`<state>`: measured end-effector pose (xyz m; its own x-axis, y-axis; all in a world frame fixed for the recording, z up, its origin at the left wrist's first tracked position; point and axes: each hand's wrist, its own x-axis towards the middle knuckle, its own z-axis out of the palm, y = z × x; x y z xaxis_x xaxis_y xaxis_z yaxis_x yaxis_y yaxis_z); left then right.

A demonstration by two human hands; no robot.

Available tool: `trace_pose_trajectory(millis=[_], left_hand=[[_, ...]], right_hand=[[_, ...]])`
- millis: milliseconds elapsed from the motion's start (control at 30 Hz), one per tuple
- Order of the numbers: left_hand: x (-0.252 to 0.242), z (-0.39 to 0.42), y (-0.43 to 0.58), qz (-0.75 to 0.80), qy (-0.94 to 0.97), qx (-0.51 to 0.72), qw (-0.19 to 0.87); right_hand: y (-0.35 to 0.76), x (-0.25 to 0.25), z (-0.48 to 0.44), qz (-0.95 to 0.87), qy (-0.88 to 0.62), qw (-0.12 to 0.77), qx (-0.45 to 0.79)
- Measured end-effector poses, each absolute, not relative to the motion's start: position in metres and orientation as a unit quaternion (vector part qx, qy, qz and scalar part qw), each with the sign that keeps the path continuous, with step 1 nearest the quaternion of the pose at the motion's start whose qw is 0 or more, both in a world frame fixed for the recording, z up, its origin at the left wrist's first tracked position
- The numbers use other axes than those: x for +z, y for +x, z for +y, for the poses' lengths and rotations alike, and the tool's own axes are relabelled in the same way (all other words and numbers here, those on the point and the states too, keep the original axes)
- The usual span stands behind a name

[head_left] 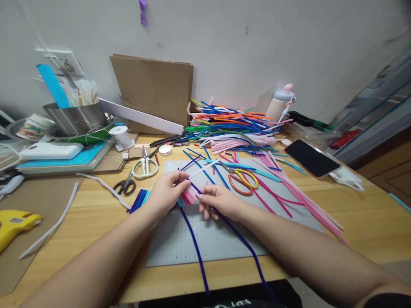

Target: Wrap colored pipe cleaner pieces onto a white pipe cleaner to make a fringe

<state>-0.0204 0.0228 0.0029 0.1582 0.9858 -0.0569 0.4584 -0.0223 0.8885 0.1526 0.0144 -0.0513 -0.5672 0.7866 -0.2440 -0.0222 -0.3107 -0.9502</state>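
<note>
Pinching fuzzy purple stem (194, 187) — both hands (171, 190) (221, 201)

The strip (190, 195) in the left hand (170, 188) is striped pink and light blue. On its near side trails 1 purple stem (195, 239). Beyond the right hand (221, 201), scissors (232, 171) have 1 yellow and 1 orange handle; beneath, the mat (167, 252) is gridded grey.

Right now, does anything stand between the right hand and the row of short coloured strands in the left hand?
Only the long purple strand that the right hand pinches, running past the row at its pink end. Nothing else visible blocks the way; the left hand holds the row.
</note>
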Motion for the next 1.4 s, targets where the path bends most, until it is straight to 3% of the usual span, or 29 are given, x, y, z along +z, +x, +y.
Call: trace_pose_trajectory(millis=[267,500,1400], left_hand=[[0.002,0.023,-0.023,0.544,0.670,0.264,0.430],[-0.003,0.029,-0.029,0.544,0.650,0.262,0.460],[-0.003,0.028,-0.029,0.484,0.705,0.251,0.454]], right_hand=[[0.149,-0.048,0.010,-0.558,-0.408,0.298,0.658],[0.148,-0.042,0.005,-0.494,-0.404,0.356,0.683],[0.148,-0.039,0.000,-0.532,-0.426,0.339,0.648]])
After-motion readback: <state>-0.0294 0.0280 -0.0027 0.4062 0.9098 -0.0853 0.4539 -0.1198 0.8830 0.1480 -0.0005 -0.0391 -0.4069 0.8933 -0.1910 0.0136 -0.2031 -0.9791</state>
